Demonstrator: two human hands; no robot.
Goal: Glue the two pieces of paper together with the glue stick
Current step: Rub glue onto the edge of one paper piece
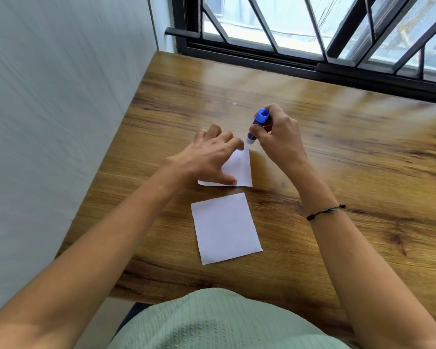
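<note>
Stage: gluing is judged to be under way, with the joining not yet done.
Far paper: pinned flat to the wooden surface by the left hand, whose fingers are spread across it; only its right part shows past the hand.
Glue stick: pinched in the right hand's grip just beyond the far paper's top corner, blue base up, white tip down at or just above that corner; contact cannot be told.
Near paper: lying bare and untouched just on the near side of the far paper, a strip of surface between them.
Done: cap appears off; glue on the sheet cannot be made out.
Left: coating to be finished, the sheets to be laid together and pressed.
</note>
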